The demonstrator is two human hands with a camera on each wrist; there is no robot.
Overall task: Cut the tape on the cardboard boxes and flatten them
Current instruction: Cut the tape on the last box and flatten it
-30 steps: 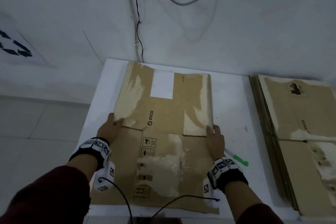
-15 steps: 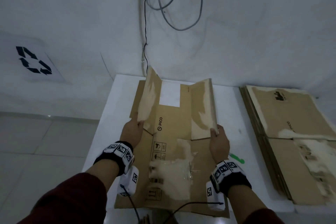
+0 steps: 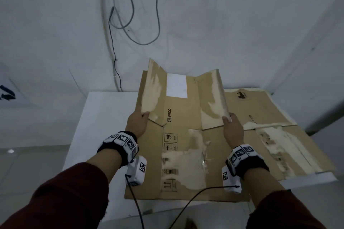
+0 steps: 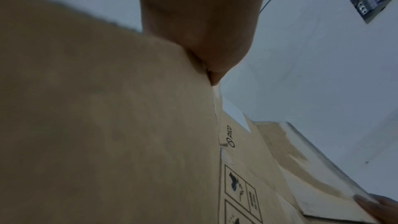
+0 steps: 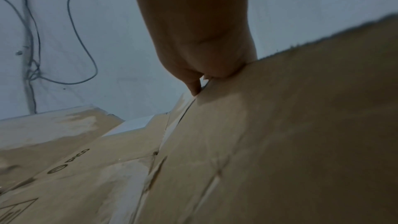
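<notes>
A flattened brown cardboard box (image 3: 184, 135) printed "PICO" is held up off the white table (image 3: 96, 117), tilted toward me, its two far flaps bent upward. My left hand (image 3: 138, 120) grips its left edge where the left flap (image 3: 153, 87) begins. My right hand (image 3: 231, 124) grips the right edge at the base of the right flap (image 3: 214, 96). The left wrist view shows my thumb (image 4: 215, 67) pinched on the box (image 4: 107, 125). In the right wrist view my fingers (image 5: 198, 77) clamp the cardboard (image 5: 280, 125) edge. Torn tape residue (image 3: 188, 167) marks the lower panel.
A stack of flattened cardboard boxes (image 3: 270, 117) lies on the table to the right, partly behind the held box. Grey cables (image 3: 130, 24) hang down the white wall behind. A recycling sign (image 3: 6, 92) is on the wall at far left. Tiled floor lies left of the table.
Both hands have lifted the flattened box off the table and carried it rightward toward the stack. Its far flaps have folded upward. The green-handled tool on the table is no longer visible.
</notes>
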